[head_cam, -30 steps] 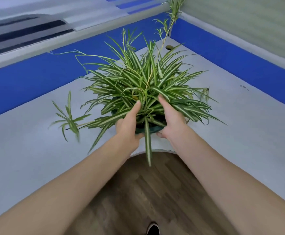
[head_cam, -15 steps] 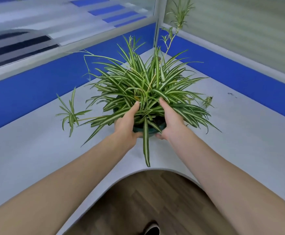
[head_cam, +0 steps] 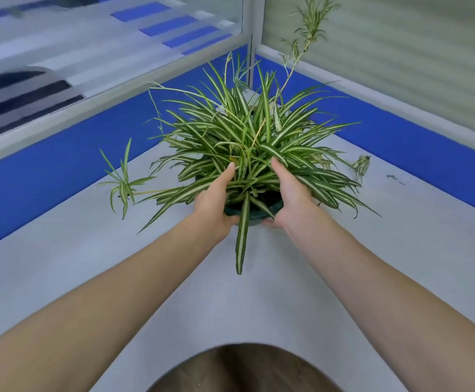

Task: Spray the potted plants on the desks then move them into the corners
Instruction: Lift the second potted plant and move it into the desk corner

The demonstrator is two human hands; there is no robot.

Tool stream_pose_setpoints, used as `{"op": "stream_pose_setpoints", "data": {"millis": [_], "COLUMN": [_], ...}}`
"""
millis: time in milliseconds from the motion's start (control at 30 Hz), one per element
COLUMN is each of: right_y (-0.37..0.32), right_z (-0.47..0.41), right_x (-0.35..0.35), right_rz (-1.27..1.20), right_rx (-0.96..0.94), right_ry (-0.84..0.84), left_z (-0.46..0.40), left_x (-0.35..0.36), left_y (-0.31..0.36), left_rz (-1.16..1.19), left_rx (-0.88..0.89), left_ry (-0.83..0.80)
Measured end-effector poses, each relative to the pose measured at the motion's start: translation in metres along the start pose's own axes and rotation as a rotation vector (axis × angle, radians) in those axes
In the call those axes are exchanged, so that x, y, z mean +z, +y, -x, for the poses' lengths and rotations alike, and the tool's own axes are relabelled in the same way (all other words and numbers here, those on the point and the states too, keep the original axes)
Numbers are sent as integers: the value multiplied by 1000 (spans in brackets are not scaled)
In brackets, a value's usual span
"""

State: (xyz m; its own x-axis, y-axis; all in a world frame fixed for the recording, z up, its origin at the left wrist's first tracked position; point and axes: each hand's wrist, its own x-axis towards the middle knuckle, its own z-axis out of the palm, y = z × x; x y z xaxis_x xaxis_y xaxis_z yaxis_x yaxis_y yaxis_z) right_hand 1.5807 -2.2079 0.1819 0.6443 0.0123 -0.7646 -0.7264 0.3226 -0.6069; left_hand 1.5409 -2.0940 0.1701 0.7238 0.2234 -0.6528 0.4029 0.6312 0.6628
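Observation:
A spider plant (head_cam: 247,142) with long green-and-white striped leaves grows in a dark green pot (head_cam: 254,212). My left hand (head_cam: 213,202) grips the pot's left side and my right hand (head_cam: 292,199) grips its right side, thumbs up among the leaves. The pot is over the grey corner desk (head_cam: 89,250), toward the corner where the two partitions meet. Leaves hide most of the pot, so I cannot tell if it touches the desk. A runner with a baby plantlet (head_cam: 121,182) hangs out to the left.
Blue partition panels (head_cam: 46,171) with frosted glass above wall the desk on the left and right, meeting at a grey post (head_cam: 254,38). The desk's curved front edge (head_cam: 242,345) cuts in near me, with wooden floor (head_cam: 242,372) below.
Both hands have carried the plant forward over the desk, away from the curved front edge and closer to the corner. The grip is unchanged.

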Motion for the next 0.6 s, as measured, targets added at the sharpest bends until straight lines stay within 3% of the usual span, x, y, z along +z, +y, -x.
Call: {"op": "stream_pose_setpoints", "data": {"millis": [600], "right_y": [-93], "right_z": [-100], "right_x": [59], "right_rz": [-22], "right_rx": [-96], "right_ry": [65], "left_z": [-133], "left_x": [63], "left_y": [83], "left_rz": [-17], "left_rx": [-5], "left_ry": [-73]}}
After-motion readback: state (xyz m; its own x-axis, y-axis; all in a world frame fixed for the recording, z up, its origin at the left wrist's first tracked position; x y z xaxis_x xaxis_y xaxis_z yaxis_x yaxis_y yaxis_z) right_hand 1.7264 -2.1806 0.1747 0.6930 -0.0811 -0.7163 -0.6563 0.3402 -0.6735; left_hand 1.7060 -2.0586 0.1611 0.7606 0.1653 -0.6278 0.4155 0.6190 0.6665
